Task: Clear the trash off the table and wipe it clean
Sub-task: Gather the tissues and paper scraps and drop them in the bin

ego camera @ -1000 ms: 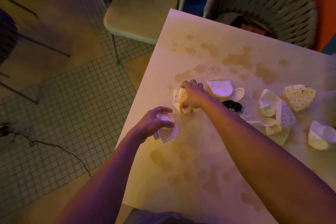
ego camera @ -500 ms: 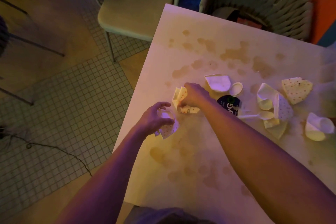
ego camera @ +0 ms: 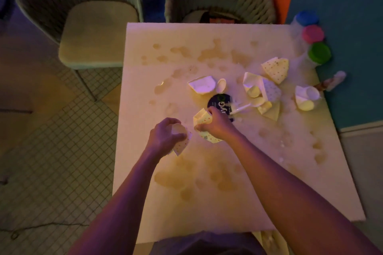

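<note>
Dim, mixed pink and yellow light; soft focus throughout; wide-angle bowing at edges; small glare left of both grips.

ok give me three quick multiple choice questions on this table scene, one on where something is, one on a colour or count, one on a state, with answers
1. Where does the dark round lid lie?
A. on the chair seat
B. on the table just beyond the right hand
C. on the floor

2. How many coloured jar caps stand at the table's far right edge?
A. one
B. five
C. three

3. What is the left hand doing?
A. gripping a dotted paper scrap
B. lying flat and empty
C. holding a cloth

Answers: 1 B, it lies by the right hand. 2 C, blue cap, pink cap, green cap. 3 A, fingers closed around the dotted paper scrap.
</note>
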The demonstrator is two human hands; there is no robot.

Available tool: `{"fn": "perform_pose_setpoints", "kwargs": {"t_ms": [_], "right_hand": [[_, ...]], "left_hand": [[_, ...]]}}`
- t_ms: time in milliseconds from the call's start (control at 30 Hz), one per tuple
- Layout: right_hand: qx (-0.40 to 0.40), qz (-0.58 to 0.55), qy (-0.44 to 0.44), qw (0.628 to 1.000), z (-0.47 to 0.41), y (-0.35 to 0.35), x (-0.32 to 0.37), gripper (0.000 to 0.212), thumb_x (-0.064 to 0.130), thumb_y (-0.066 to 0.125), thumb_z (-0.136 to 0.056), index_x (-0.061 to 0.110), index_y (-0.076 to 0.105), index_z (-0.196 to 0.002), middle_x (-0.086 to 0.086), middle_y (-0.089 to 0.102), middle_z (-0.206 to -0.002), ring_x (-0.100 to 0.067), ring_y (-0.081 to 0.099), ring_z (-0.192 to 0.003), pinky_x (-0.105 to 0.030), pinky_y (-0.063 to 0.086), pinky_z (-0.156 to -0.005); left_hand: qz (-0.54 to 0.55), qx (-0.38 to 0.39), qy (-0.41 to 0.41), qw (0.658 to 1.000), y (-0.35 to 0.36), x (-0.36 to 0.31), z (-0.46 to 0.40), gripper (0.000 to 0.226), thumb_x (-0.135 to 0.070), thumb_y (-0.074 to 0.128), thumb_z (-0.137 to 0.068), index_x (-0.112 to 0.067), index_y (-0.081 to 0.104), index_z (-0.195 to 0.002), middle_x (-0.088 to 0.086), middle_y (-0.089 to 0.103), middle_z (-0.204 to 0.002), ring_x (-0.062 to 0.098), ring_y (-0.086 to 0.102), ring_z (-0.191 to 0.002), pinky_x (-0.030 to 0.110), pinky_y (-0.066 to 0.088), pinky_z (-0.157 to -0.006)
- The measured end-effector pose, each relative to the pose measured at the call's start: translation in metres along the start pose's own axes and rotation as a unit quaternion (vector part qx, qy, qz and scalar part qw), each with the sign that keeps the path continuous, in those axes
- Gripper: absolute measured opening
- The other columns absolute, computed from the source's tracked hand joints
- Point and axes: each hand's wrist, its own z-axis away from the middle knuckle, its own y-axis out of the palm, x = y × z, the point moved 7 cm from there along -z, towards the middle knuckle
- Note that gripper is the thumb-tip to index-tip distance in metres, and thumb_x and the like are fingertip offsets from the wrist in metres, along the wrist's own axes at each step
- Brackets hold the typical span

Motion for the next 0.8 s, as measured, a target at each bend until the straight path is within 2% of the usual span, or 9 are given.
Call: {"fn": "perform_pose_setpoints", "kwargs": {"t_ms": [67, 167, 267, 333, 467, 567, 633, 700, 800], "right_hand": [[-0.036, -0.041, 0.017, 0.998, 0.016, -0.015, -0.02, 0.059, 0.035, 0.084, -0.072, 0.022, 0.049, -0.117, -0.003, 0.059, -0.12, -0.022, 0.057, -0.105, -0.031, 0.043, -0.076], [-0.084, -0.11, 0.036, 0.99, 0.05, -0.04, -0.05, 0.06, 0.029, 0.078, -0.08, 0.021, 0.045, -0.129, 0.001, 0.054, -0.125, -0.017, 0.052, -0.106, -0.026, 0.04, -0.081], [-0.136, -0.159, 0.052, 0.976, 0.088, -0.061, -0.087, 0.057, 0.025, 0.077, -0.08, 0.023, 0.045, -0.128, -0.001, 0.056, -0.125, -0.021, 0.057, -0.103, -0.027, 0.045, -0.081], [-0.175, -0.189, 0.073, 0.964, 0.123, -0.073, -0.119, 0.052, 0.022, 0.075, -0.078, 0.026, 0.048, -0.123, -0.001, 0.06, -0.116, -0.025, 0.06, -0.098, -0.028, 0.049, -0.078], [-0.223, -0.237, 0.1, 0.94, 0.182, -0.082, -0.169, 0.042, 0.019, 0.07, -0.077, 0.029, 0.051, -0.113, 0.001, 0.063, -0.099, -0.024, 0.061, -0.086, -0.028, 0.048, -0.069], [-0.256, -0.262, 0.13, 0.921, 0.232, -0.085, -0.211, 0.043, 0.018, 0.067, -0.078, 0.029, 0.05, -0.116, 0.0, 0.064, -0.102, -0.027, 0.063, -0.09, -0.033, 0.051, -0.075], [-0.287, -0.283, 0.151, 0.903, 0.271, -0.084, -0.245, 0.042, 0.017, 0.065, -0.08, 0.027, 0.05, -0.118, 0.001, 0.064, -0.102, -0.027, 0.063, -0.093, -0.033, 0.051, -0.077], [-0.314, -0.292, 0.161, 0.889, 0.304, -0.079, -0.27, 0.041, 0.016, 0.065, -0.081, 0.024, 0.051, -0.118, 0.002, 0.063, -0.1, -0.029, 0.063, -0.093, -0.032, 0.047, -0.074], [-0.355, -0.315, 0.189, 0.86, 0.355, -0.065, -0.315, 0.042, 0.013, 0.065, -0.082, 0.018, 0.051, -0.12, -0.003, 0.062, -0.102, -0.032, 0.062, -0.096, -0.031, 0.042, -0.072]], "left_hand": [[-0.026, -0.006, 0.027, 0.999, 0.015, -0.013, 0.004, 0.046, -0.03, 0.083, -0.062, -0.032, 0.067, -0.105, -0.002, 0.071, -0.102, 0.021, 0.067, -0.089, 0.041, 0.058, -0.074], [-0.057, 0.001, 0.066, 0.996, 0.045, -0.033, 0.014, 0.051, -0.04, 0.077, -0.058, -0.032, 0.066, -0.107, -0.002, 0.069, -0.102, 0.021, 0.065, -0.09, 0.041, 0.057, -0.078], [-0.084, 0.03, 0.114, 0.989, 0.084, -0.05, 0.032, 0.049, -0.04, 0.076, -0.061, -0.035, 0.066, -0.108, 0.001, 0.067, -0.101, 0.017, 0.064, -0.087, 0.037, 0.056, -0.079], [-0.107, 0.061, 0.144, 0.982, 0.118, -0.06, 0.05, 0.044, -0.036, 0.078, -0.064, -0.038, 0.066, -0.107, 0.002, 0.067, -0.101, 0.015, 0.064, -0.086, 0.034, 0.054, -0.08], [-0.138, 0.094, 0.178, 0.97, 0.17, -0.066, 0.083, 0.042, -0.037, 0.075, -0.062, -0.042, 0.068, -0.102, 0.001, 0.067, -0.098, 0.017, 0.064, -0.085, 0.038, 0.055, -0.082], [-0.167, 0.133, 0.194, 0.958, 0.215, -0.068, 0.119, 0.038, -0.025, 0.081, -0.07, -0.04, 0.069, -0.103, 0.001, 0.065, -0.094, 0.02, 0.062, -0.081, 0.043, 0.056, -0.079], [-0.186, 0.165, 0.209, 0.946, 0.25, -0.067, 0.15, 0.037, -0.025, 0.081, -0.068, -0.038, 0.069, -0.101, 0.001, 0.066, -0.086, 0.021, 0.063, -0.077, 0.044, 0.057, -0.077], [-0.207, 0.189, 0.223, 0.934, 0.276, -0.062, 0.174, 0.038, -0.029, 0.08, -0.066, -0.039, 0.069, -0.101, 0.002, 0.07, -0.088, 0.023, 0.065, -0.077, 0.042, 0.057, -0.076], [-0.245, 0.222, 0.245, 0.911, 0.321, -0.049, 0.214, 0.039, -0.022, 0.083, -0.071, -0.04, 0.069, -0.103, 0.001, 0.071, -0.092, 0.023, 0.066, -0.077, 0.043, 0.059, -0.074]]}}
